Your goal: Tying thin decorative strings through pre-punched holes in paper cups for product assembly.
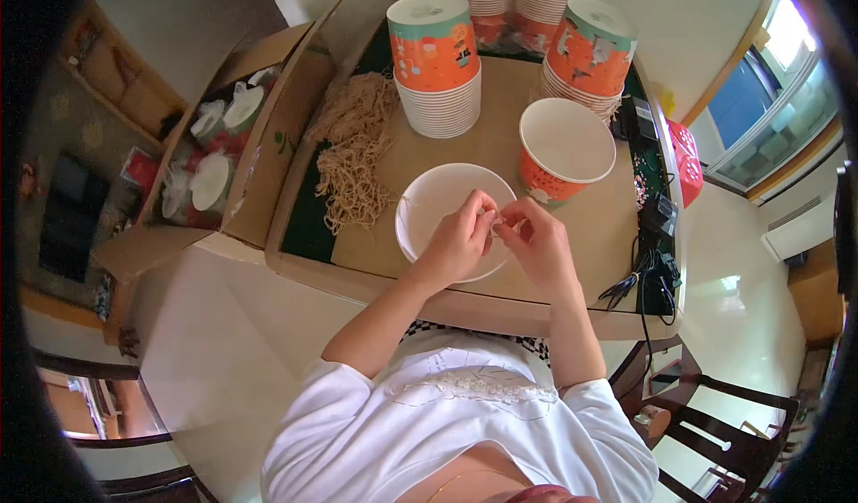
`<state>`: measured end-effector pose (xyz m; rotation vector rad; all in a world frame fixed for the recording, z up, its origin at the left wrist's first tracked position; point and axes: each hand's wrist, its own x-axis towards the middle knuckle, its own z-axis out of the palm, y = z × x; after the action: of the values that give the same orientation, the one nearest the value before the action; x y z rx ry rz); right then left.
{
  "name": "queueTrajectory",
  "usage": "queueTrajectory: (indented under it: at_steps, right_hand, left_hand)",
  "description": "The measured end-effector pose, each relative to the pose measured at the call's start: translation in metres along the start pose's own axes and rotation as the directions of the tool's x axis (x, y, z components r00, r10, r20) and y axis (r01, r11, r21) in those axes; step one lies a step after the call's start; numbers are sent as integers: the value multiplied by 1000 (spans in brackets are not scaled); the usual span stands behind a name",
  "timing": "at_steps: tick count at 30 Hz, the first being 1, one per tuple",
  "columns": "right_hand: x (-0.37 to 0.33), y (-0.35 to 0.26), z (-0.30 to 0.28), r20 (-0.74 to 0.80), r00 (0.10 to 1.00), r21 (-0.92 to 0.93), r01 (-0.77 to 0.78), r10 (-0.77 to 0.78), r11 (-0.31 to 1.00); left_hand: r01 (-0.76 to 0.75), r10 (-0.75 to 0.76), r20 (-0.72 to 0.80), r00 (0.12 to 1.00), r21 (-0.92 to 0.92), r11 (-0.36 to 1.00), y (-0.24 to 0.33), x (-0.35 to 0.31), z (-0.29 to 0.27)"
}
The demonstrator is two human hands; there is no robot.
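Over a round white paper bucket (429,201), its open mouth facing up, my two hands meet at the fingertips. My left hand (460,238) is closed in a pinch, and so is my right hand (541,239). Between the fingers shows a tiny pale bit, too small to name. A thin strand hangs at the bucket's left rim. Just beyond my right hand stands an orange paper bucket (565,141) with a white inside. Left of the white bucket lies a tangled heap of tan string (356,163).
Upside-down stacks of orange and green paper buckets, a left stack (436,65) and a right stack (590,52), stand behind. An open cardboard box (268,159) of wrapped buckets sits left. Black cables (657,275) lie at the table's right edge, near a red basket (685,163).
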<state>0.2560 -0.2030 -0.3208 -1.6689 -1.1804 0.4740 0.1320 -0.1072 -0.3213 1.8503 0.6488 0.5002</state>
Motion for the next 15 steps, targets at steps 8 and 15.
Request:
queueTrajectory:
  at_steps: [8, 15]
  right_hand:
    - [6, 12, 3, -32, 995, 226, -81, 90, 971]
    - [8, 20, 5, -46, 998, 242, -20, 32, 970]
  left_hand:
    - [-225, 239, -57, 969, 189, 956, -3, -5, -2]
    - [-348, 394, -1, 919, 466, 813, 0, -10, 0]
